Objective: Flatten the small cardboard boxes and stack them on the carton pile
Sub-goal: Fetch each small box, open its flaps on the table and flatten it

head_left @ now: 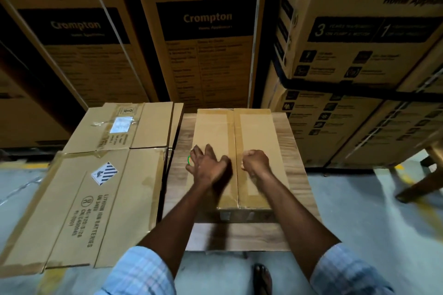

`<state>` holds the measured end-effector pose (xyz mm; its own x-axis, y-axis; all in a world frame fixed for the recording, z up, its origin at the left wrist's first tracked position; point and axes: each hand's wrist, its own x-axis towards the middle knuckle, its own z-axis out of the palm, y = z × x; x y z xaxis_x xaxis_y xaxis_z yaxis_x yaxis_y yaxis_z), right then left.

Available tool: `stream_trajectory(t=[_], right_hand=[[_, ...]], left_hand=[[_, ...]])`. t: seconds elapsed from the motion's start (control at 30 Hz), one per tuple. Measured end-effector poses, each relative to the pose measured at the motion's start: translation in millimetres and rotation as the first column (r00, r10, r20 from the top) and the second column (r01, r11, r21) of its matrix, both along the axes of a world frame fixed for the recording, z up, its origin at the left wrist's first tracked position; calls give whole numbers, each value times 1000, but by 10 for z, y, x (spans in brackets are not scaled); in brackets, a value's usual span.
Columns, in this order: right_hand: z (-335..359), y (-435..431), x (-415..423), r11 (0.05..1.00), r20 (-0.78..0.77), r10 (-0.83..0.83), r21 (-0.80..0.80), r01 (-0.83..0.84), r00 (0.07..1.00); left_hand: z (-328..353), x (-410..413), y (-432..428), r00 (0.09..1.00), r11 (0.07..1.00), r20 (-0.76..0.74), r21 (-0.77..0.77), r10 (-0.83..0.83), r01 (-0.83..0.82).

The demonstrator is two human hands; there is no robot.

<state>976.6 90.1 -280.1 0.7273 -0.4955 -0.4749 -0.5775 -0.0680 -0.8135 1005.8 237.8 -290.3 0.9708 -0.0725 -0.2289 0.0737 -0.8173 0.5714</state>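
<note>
Our left hand's fingers (198,152) are spread straight and lie flat, gripping nothing, while our right hand's fingers (249,155) are curled tight into a fist with nothing visible inside it. The left hand (208,166) presses palm down on the left flap of the small cardboard box (260,136). The right hand (255,163) rests knuckles down on the right flap, just beside the taped centre seam. Both our forearms reach forward from checked sleeves.

The box is closed and in its full shape, brown tape running along its top. It sits on the wood-grain desk (296,151) straight ahead of us. Just to the left of the desk lies the carton pile (79,211), flattened sheets, the top one printed with a lithium battery warning. Tall Crompton cartons (208,38) stand behind both. Below the desk edge we see a sandalled foot (262,279) on the grey floor (359,211).
</note>
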Motion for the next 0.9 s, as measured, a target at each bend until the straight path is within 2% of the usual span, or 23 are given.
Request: stream_trajectory(t=[0.07, 0.1, 0.27, 0.4, 0.53, 0.6, 0.67, 0.9], right_hand=[[1, 22, 221, 986, -13, -2, 166, 4, 1000], [37, 46, 286, 981, -18, 7, 194, -3, 1000], [105, 27, 491, 975, -36, -5, 223, 13, 999], [45, -2, 657, 980, -36, 12, 200, -4, 999], [-7, 6, 694, 993, -39, 73, 94, -69, 997], [33, 61, 678, 999, -20, 47, -10, -47, 999], [65, 85, 696, 999, 2, 29, -44, -29, 1000], [148, -134, 849, 975, -40, 0, 220, 8, 999]], left_hand=[[-29, 20, -2, 996, 996, -38, -30, 86, -87], [-29, 24, 9, 990, 991, -63, -45, 123, -126], [-89, 19, 56, 989, 990, -32, -15, 142, -142], [-133, -3, 49, 992, 992, -9, -10, 122, -122], [-171, -16, 55, 997, 996, 12, 40, 81, -82], [-136, -54, 47, 997, 996, -4, 49, 73, -73], [-95, -83, 54, 998, 997, -18, 49, 61, -60], [-76, -129, 67, 999, 999, -1, 26, 47, -47]])
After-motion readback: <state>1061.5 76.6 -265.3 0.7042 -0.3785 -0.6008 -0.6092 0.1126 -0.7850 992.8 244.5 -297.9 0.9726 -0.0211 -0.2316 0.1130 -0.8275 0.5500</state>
